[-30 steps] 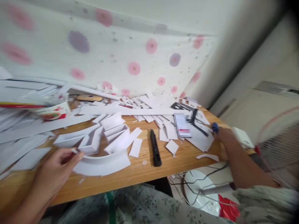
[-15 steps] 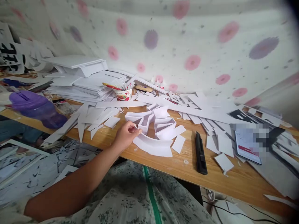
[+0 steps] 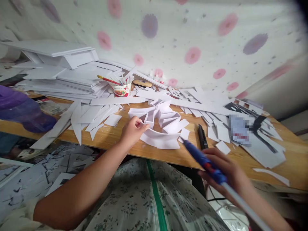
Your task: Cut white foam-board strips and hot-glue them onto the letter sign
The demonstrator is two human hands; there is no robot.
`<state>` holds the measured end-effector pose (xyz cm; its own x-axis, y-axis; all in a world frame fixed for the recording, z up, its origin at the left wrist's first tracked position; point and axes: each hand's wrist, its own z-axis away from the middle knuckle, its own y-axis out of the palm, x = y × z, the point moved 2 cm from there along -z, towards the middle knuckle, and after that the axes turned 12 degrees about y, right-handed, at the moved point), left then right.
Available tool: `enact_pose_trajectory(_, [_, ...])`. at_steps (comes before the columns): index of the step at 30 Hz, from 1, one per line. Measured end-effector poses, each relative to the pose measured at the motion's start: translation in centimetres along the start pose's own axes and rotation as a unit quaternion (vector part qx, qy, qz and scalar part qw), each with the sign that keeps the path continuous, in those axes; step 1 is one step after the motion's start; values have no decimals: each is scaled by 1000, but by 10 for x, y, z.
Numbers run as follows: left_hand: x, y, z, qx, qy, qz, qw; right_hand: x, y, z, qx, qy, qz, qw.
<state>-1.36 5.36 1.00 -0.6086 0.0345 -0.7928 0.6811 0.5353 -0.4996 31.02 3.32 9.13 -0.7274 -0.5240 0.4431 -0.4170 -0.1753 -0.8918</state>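
My left hand (image 3: 134,130) is closed, thumb and fingertips pinching the left end of a curved white strip (image 3: 160,140) of foam board or card. The strip stands along the near side of a white angular form (image 3: 169,120) built from upright strips. In my right hand (image 3: 227,170) is a blue hot glue gun (image 3: 201,157), blurred by motion, with a long pale glue stick (image 3: 243,203) running out of its back. Its dark nozzle points at the strip's right end, close to it. A black utility knife (image 3: 202,137) lies just beyond the right hand.
White offcuts (image 3: 96,115) litter the wooden table (image 3: 134,154). Stacked white boards (image 3: 72,83) stand at the left, near a purple bottle (image 3: 26,112). A paper cup (image 3: 121,89) of thin strips sits behind. At the right lies a partly blurred-out phone (image 3: 240,131).
My right hand has come into view from the lower right with the hot glue gun. My left hand keeps its pinch on the strip. The view has shifted and tilted slightly.
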Motion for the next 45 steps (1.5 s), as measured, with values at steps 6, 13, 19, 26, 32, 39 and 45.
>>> enact_pose_trajectory(6, [-3,1,-1,-1,-6,10,1000,63,59,-36,128,-26,9,991])
enact_pose_trajectory(13, [0,1,-2,0,1,21,1000,88,87,-60,88,-17,227,970])
enact_pose_trajectory(19, [1,0,-3,3,6,19,1000,98,88,-69,75,-24,279,957])
enact_pose_trajectory(26, [-2,1,-2,1,-2,17,1000,89,83,-62,88,-8,289,953])
enact_pose_trajectory(32, [0,-1,-4,7,-6,14,1000,64,74,-44,103,7,280,954])
enact_pose_trajectory(39, [-3,-2,-4,7,-14,21,1000,19,59,-23,88,23,257,962])
enact_pose_trajectory(45, [-6,-1,-4,7,-18,29,999,36,63,-30,100,-4,198,975])
